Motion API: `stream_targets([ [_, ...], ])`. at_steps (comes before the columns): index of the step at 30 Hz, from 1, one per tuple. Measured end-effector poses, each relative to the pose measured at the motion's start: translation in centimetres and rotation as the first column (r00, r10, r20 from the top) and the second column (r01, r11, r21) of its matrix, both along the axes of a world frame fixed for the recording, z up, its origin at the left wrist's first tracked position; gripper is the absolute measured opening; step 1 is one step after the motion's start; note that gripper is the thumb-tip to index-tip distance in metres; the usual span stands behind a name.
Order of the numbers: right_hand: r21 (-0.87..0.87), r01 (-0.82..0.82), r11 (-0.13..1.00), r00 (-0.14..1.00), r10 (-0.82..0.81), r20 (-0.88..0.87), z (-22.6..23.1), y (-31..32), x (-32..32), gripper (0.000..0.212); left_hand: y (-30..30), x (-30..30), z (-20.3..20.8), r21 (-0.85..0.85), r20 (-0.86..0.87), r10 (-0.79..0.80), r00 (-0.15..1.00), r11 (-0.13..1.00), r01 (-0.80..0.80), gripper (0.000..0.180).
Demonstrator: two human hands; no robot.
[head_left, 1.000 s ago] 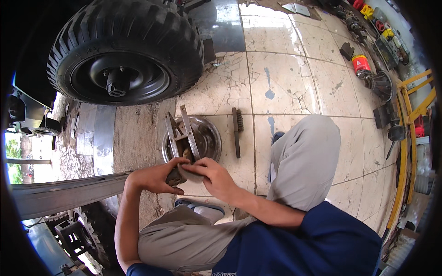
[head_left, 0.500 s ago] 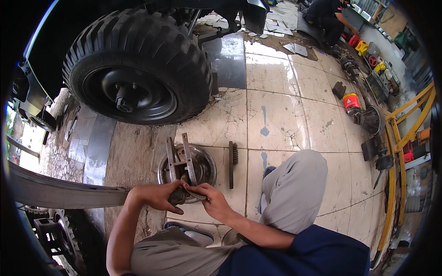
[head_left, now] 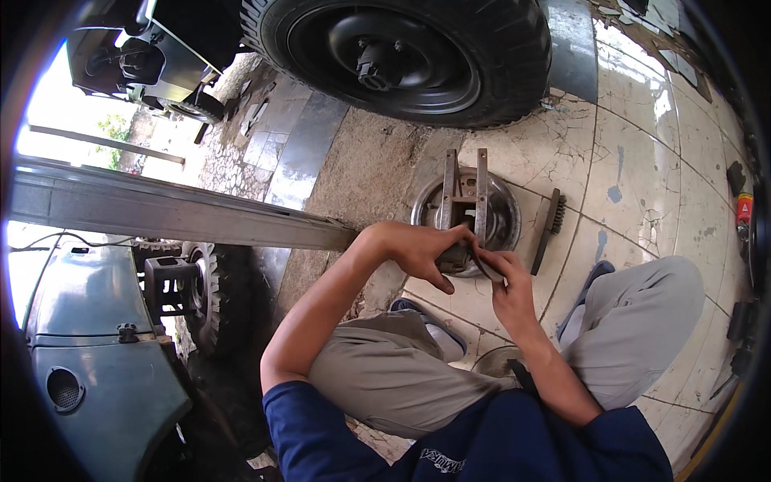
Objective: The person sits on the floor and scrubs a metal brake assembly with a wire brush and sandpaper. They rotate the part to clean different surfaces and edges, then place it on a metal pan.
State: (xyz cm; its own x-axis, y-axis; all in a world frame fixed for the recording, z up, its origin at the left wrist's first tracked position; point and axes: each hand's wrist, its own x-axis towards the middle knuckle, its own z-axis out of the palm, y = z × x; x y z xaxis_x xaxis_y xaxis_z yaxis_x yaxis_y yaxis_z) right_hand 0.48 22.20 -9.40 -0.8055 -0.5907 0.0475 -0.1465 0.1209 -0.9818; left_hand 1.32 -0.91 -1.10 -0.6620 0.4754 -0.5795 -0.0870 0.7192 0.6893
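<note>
A worn metal bracket (head_left: 482,183) with two parallel arms rests over a round, shiny metal dish (head_left: 511,210) on the floor. My left hand (head_left: 418,253) is curled around the bracket's near end, its thumb on the near side. Between the fingers and thumb of my right hand (head_left: 511,285) is a thin, dark, bent strip (head_left: 485,263), pressed against that same end. What the strip is made of cannot be made out. Just right of the dish lies a wire brush (head_left: 548,231), apart from both hands.
A large black tyre (head_left: 514,72) on a vehicle stands beyond the dish. To the left, a grey metal post (head_left: 193,210) reaches toward my left forearm, with a green vehicle body (head_left: 104,353) below it. A red can (head_left: 744,210) stands at the far right.
My view has swung left, so the bracket, dish and brush sit further right in the picture. Both hands stay at the bracket's near end; the strip in my right hand now stands steeper.
</note>
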Motion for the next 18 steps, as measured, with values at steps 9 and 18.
stream_targets([
  [9, -0.067, 0.020, 0.998, 0.999, -0.023, -0.040, 0.0, 0.2, -0.2, 0.061, 0.3, -0.6, -0.5, -0.031, 0.065, -0.024, 0.998, 0.999, 0.027, 0.086],
  [18, -0.094, 0.018, 0.995, 0.998, -0.023, -0.059, 0.4, 0.4, -0.1, 0.060, 0.5, -0.8, 0.0, -0.027, 0.065, -0.034, 0.997, 0.999, 0.036, 0.083],
])
